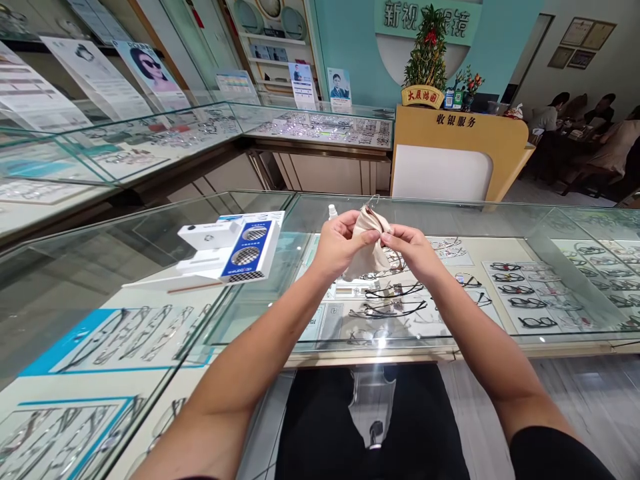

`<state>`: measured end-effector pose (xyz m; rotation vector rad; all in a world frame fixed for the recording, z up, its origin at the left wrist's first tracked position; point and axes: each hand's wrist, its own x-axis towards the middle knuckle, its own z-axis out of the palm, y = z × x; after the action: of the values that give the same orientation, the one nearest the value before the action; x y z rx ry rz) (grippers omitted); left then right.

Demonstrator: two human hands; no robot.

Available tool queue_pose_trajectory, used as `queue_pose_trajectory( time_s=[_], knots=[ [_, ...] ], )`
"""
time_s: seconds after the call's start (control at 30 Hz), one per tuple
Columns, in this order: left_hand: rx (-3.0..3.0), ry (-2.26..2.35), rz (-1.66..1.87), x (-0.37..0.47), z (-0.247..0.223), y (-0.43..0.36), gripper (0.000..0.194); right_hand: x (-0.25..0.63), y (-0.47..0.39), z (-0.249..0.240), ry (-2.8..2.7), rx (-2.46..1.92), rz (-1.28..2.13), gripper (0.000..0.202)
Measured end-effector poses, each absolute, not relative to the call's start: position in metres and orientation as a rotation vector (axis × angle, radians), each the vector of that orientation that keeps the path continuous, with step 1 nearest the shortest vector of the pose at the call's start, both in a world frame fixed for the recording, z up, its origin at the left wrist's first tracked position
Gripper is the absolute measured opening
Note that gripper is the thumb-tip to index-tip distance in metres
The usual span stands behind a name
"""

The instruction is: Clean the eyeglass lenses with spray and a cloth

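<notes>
A beige cloth (364, 257) is bunched up above the glass counter. My left hand (340, 243) is closed on its left side, with the thumb pressed against the folds. My right hand (413, 248) pinches the upper right edge of the same cloth, its fingertips close to the left thumb. A thin wire-like piece (373, 200) sticks up above the cloth; what it belongs to is hidden in the folds. Just behind my left hand shows the white top of a small bottle (333, 211).
On the counter's left part lie a blue and white box (250, 250) and a white open carton (207, 240). Under the glass are several eyeglasses (530, 303). A yellow cashier desk (510, 143) stands beyond, and people sit at the far right.
</notes>
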<state>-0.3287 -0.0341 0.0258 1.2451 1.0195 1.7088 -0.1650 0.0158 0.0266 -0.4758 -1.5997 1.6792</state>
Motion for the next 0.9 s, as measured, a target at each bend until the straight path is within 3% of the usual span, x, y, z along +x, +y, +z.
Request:
queue_pose_trajectory(
  time_s=[0.17, 0.37, 0.67, 0.9],
  knots=[
    [1.219, 1.072, 1.798, -0.328, 0.024, -0.033, 0.062, -0.169, 0.011, 0.025, -1.660, -0.444, 1.734, 0.053],
    [1.294, 0.894, 1.513, -0.337, 0.027, -0.031, 0.062, -0.165, 0.017, 0.026, -1.562, -0.432, 1.684, 0.046],
    [1.267, 1.110, 1.812, -0.320, 0.029, -0.039, 0.059, -0.173, 0.003, 0.021, -1.500, -0.426, 1.831, 0.053],
    [1.262, 1.151, 1.968, -0.320, 0.023, -0.031, 0.070, -0.180, 0.003, 0.012, -1.524, -0.421, 1.790, 0.054]
  ],
)
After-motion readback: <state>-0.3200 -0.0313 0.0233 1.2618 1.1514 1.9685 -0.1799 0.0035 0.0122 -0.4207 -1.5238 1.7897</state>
